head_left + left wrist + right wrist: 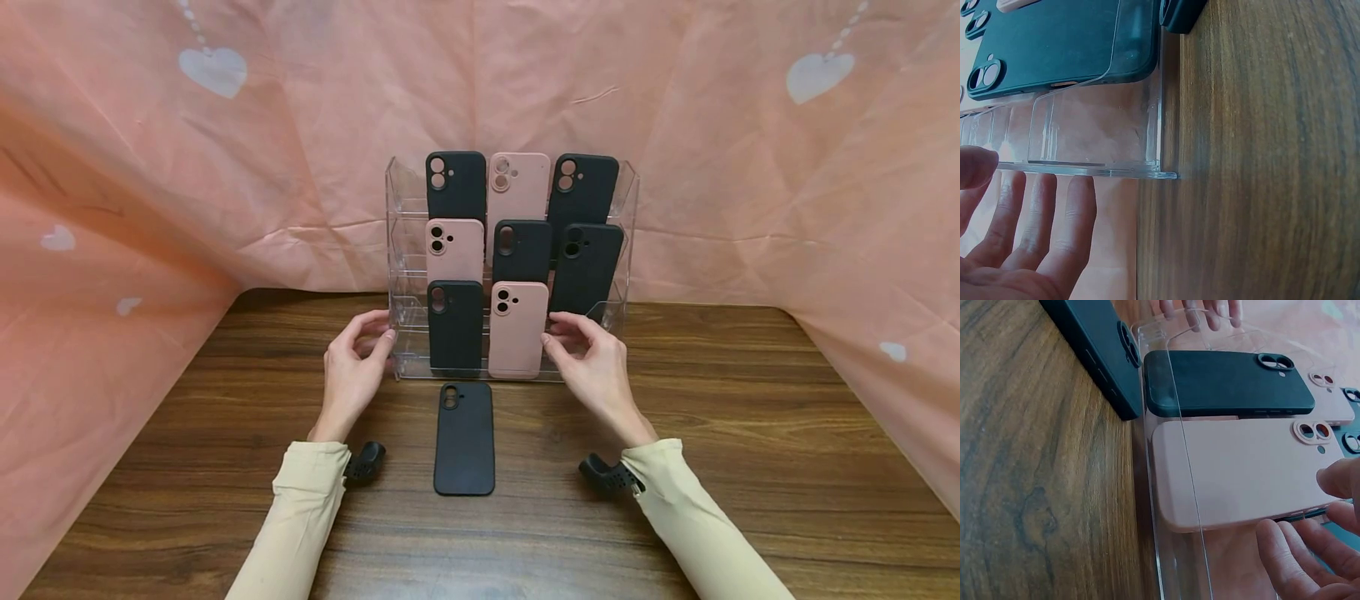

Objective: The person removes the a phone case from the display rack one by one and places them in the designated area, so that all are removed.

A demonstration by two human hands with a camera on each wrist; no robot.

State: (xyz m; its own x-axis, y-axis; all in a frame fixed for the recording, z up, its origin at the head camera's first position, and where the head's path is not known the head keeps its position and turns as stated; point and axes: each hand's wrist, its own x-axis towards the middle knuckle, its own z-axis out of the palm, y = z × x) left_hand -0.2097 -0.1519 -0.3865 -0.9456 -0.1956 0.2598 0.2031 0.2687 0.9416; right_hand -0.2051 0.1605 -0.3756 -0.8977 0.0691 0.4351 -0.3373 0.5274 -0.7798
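A clear acrylic display stand (633, 225) holds black and pink phone cases in tiers. My left hand (356, 358) touches the stand's left side wall; in the left wrist view its fingers (1075, 219) lie fairly straight along the outside, thumb near the edge. My right hand (596, 358) pinches the right edge of the pink phone case (517, 333) in the front tier, thumb in front and fingers at its side. Left of it stands a black phone case (456, 329). Another black phone case (465, 437) lies flat on the table before the stand, camera cutout away from me.
Behind the front tier, the upper tiers carry more cases, including a pink one (455, 250) and a black one (585, 271) leaning at the right. A wooden table (750, 433) lies under everything. Pink fabric (315, 167) with white hearts hangs behind and at both sides.
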